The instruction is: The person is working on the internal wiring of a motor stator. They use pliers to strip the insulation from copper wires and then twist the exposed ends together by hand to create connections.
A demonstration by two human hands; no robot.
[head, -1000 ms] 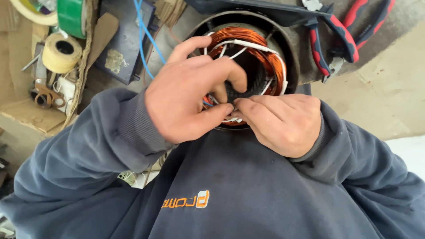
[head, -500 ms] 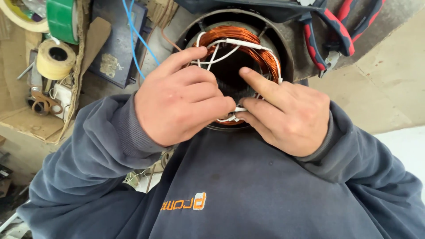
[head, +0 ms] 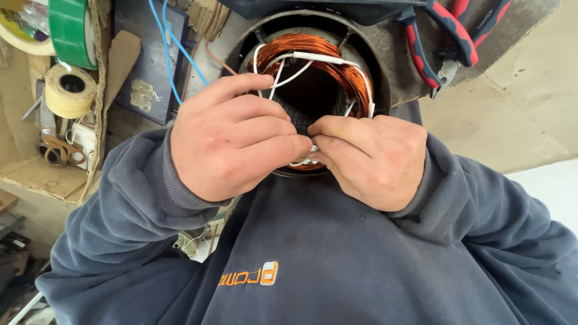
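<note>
Pinching white lead wires w/ both hands, left hand & right hand fingers closed, at copper winding

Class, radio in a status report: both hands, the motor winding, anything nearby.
Left hand and right hand pinching white leads at stator's near rim. Copper winding exposed. Red-handled pliers resting beyond, nothing blocking.

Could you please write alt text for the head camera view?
Both hands, left hand and right hand, pinch white sleeved wires at the near rim of a motor stator wound with copper coils. Red-handled pliers lie upper right; tape rolls sit at left.
</note>
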